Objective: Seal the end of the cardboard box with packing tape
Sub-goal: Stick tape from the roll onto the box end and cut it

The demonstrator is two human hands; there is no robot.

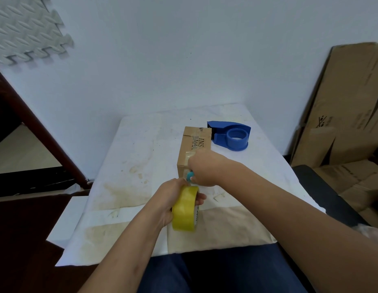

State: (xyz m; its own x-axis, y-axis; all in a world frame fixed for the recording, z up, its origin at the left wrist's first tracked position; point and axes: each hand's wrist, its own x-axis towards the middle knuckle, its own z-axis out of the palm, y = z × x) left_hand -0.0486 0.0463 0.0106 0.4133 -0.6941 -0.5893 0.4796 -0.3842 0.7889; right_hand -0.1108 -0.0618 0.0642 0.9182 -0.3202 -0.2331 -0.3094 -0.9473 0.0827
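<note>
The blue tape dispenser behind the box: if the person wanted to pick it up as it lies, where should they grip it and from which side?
Probably by the curved outer shell of the blue tape dispenser, coming from above and from the right. It lies flat on its side with the empty hub ring facing up, its toothed blade end pointing left, close to the cardboard box, so the right side is clear and away from the teeth.

Centre frame, the left hand (pixel 170 199) grips a yellow tape roll (pixel 184 209) — the right hand (pixel 202 168) holds a teal tool (pixel 190 176) at the cardboard box (pixel 193 148) end; blue dispenser (pixel 231 135) behind.
</note>
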